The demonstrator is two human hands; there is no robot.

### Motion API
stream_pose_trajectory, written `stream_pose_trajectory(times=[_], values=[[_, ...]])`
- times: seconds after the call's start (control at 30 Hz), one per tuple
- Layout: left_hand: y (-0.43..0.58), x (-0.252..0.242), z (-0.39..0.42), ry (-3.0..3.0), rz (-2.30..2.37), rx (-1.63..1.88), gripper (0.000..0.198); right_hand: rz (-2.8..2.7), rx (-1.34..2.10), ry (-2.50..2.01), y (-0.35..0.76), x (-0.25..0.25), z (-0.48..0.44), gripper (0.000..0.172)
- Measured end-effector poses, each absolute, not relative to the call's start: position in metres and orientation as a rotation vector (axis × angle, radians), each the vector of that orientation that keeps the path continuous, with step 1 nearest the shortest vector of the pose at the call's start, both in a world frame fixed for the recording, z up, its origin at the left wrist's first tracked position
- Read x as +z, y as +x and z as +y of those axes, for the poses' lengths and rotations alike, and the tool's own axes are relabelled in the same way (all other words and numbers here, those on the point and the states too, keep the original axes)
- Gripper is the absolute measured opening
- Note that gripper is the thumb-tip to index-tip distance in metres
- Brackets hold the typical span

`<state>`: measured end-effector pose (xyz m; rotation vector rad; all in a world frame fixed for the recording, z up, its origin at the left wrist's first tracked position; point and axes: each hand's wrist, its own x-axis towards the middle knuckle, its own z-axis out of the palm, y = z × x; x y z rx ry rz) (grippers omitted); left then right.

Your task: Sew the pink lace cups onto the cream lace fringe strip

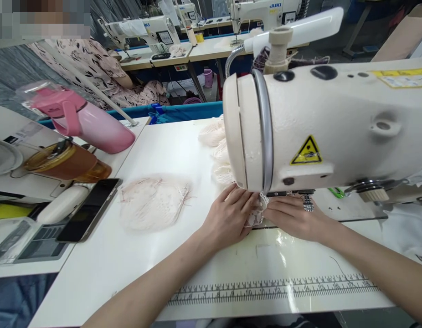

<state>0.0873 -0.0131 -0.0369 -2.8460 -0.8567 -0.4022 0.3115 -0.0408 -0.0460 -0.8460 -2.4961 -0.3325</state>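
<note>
A small piece of pale lace fabric (254, 218) lies under the head of a white sewing machine (320, 132), between my two hands. My left hand (231, 214) is closed on its left side, thumb low and fingers bent over the cloth; some fingertips are hidden by the machine head. From the right, my right hand (296, 216) pinches the fabric's edge, its fingers partly covered by the machine. The needle itself is hidden. Behind the left hand, a gathered string of pale ruffled fabric (219, 152) runs along the machine's left side. Another flat sheer lace piece (154, 202) rests on the table to the left.
A phone (90, 209), an amber drink cup (67, 159) and a pink bottle (91, 120) stand at the left. A printed ruler (265, 291) runs along the table's front edge. Green snips (337, 193) lie behind my right hand. Across, a person in a patterned garment (95, 68) sits near other machines.
</note>
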Motion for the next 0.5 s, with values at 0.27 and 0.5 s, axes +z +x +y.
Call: stream_pose_trajectory(times=[0.27, 0.5], values=[[0.088, -0.038, -0.013, -2.839, -0.849, -0.411, 0.044, -2.450, -0.496, -0.938, 0.313, -0.033, -0.040, 0.012], [0.086, -0.041, -0.017, -2.779, -0.603, -0.570, 0.029, -2.452, -0.290, -0.993, 0.320, -0.049, -0.039, 0.027]])
